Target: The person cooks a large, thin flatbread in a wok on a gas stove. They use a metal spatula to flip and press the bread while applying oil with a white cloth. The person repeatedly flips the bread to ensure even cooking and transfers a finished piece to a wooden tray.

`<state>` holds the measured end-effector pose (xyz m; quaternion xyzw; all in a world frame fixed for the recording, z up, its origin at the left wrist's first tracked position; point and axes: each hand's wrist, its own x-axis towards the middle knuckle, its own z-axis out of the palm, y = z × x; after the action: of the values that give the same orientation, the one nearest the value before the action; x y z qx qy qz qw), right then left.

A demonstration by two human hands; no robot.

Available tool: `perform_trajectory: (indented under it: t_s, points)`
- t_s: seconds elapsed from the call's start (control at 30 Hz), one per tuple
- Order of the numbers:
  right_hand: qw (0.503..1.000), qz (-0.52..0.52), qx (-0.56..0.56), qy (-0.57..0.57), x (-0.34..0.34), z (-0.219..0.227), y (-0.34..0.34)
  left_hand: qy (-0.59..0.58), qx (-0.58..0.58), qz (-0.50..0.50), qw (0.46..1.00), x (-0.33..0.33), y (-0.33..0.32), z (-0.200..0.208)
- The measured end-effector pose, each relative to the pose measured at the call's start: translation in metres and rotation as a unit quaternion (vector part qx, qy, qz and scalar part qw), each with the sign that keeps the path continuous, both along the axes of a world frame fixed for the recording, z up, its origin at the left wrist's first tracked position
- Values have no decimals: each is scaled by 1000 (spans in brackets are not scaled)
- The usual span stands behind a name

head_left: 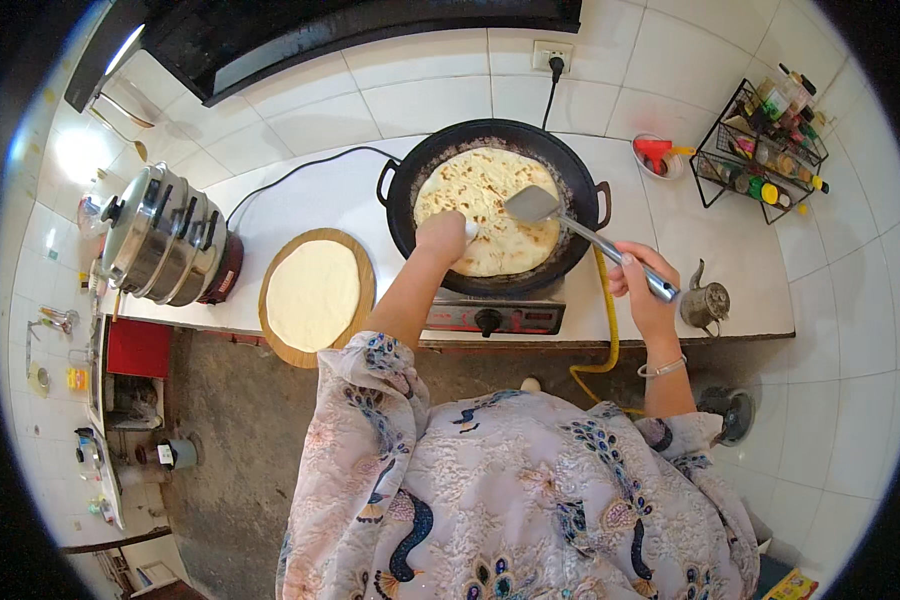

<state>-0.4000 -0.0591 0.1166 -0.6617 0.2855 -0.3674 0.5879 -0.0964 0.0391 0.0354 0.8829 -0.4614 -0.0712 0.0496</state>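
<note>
A round flatbread (488,180), browned in patches, lies in a black two-handled wok (402,205) on a gas stove (515,317). My left hand (442,238) is closed at the bread's near left part, with a small white piece (471,230) showing by its fingers; I cannot make out what it is. My right hand (650,285) grips the handle of a metal spatula (533,204), whose blade is over the bread's right side. To the left of the wok, a round of pale raw dough (315,295) rests on a round wooden board (368,270).
On the counter's left stands a stacked metal steamer (170,235). A small metal oil pot (705,303) is near my right hand. Further back are a bowl (658,160) with a red item and a black rack (755,150) of bottles. A yellow hose (610,320) hangs over the front edge.
</note>
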Motion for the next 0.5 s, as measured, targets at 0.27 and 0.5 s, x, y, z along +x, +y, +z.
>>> perform_trajectory:
  t_s: [0.27,0.5]
  points:
    - [999,-5,-1,43,-18,14,11,-16,23,-22,999,2,3,-1]
    - [996,-19,-56,65,-36,25,30,13,69,-53,996,-8,9,40]
